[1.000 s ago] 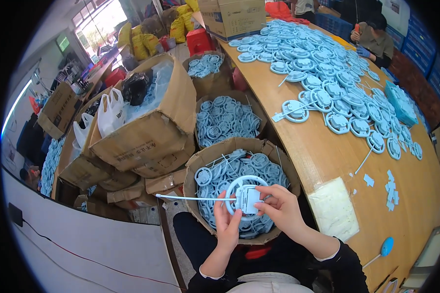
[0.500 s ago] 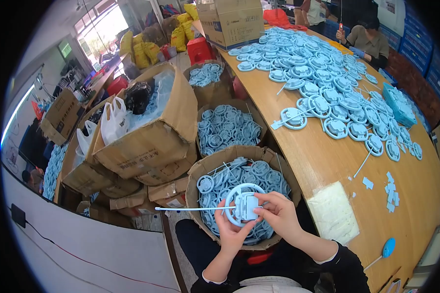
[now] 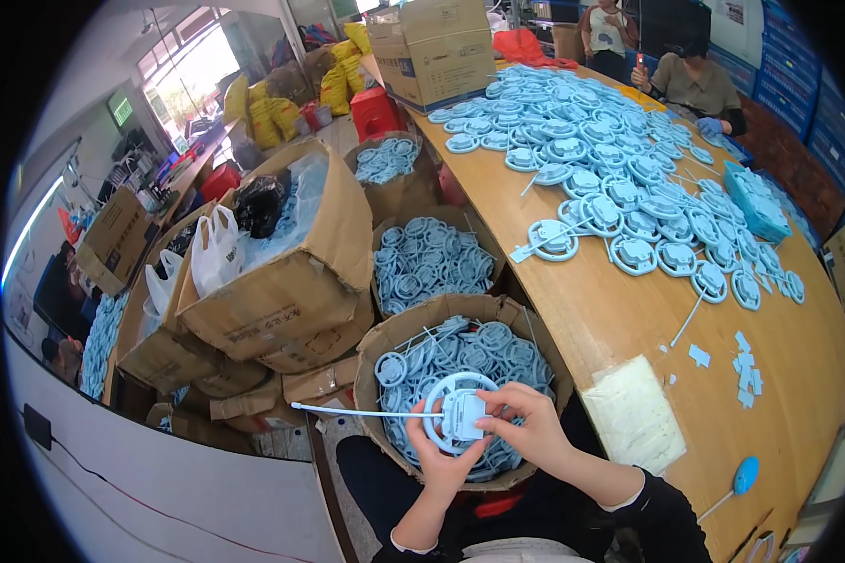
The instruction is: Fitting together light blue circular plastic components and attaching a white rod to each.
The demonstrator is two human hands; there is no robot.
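Note:
Over an open carton (image 3: 370,375) full of similar pieces, I hold a light-blue plastic ring with a boxy centre (image 3: 462,415). A thin blue rod (image 3: 352,410) sticks out of it to the left. My left hand (image 3: 438,462) grips the ring from its left and lower side, thumb beneath. On the right, my right hand (image 3: 535,432) pinches the right edge of the boxy centre between thumb and fingers. Whether it holds a separate small piece there, I cannot tell. Loose blue ring parts (image 3: 502,347) fill the carton below.
A wooden table (image 3: 573,310) on the right bears a large heap of blue ring parts (image 3: 620,188), small blue plates (image 3: 745,371), a white pad (image 3: 634,418) and a blue round-headed stick (image 3: 745,476). More cartons (image 3: 272,300) stand left. A co-worker (image 3: 695,84) sits across the table.
My head view has shifted slightly, so the surroundings sit a little differently. Both hands keep hold of the ring part, which is slightly lower in view. The co-worker's arms have moved.

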